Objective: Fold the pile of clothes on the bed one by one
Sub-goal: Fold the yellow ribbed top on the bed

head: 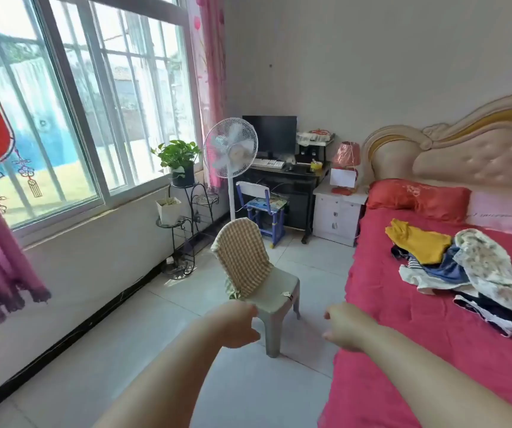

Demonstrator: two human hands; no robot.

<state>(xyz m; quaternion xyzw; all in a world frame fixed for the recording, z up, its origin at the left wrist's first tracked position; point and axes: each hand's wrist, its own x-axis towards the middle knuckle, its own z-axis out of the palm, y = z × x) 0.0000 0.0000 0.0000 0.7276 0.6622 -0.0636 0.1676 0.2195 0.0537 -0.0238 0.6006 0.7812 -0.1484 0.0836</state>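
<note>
In the head view, our only one, both arms stretch forward over the tiled floor [248, 390] beside the bed [402, 366]. No garment is in hand. The pile of clothes [464, 273] lies unfolded on the red cover, well apart from both hands, to the right and nearer the headboard. A yellow garment [418, 242] sits at its far edge and a floral piece [495, 273] is draped over the top.

We judge the folding has not begun and that we are at the approach.

Our right hand [345, 329] hangs over the floor just beside the bed's edge, its fingers [328, 335] loosely curled around nothing. Our left hand [239, 324] overlaps the near corner of a small plastic chair [279, 291]. Its fingertips point away from us, so we cannot tell whether they grip the seat or merely hover by it.

The next move calls for turning right, reaching across the cover, and lifting one top piece free without dragging the rest. The floral one looks likeliest.

The chair, with a checked cloth [240, 257] over its back, stands in the aisle between us and the far end of the room and may need shifting. A standing fan [230, 146] is behind it, and a red pillow [418, 196] lies at the head of the bed, clear of the pile.
</note>
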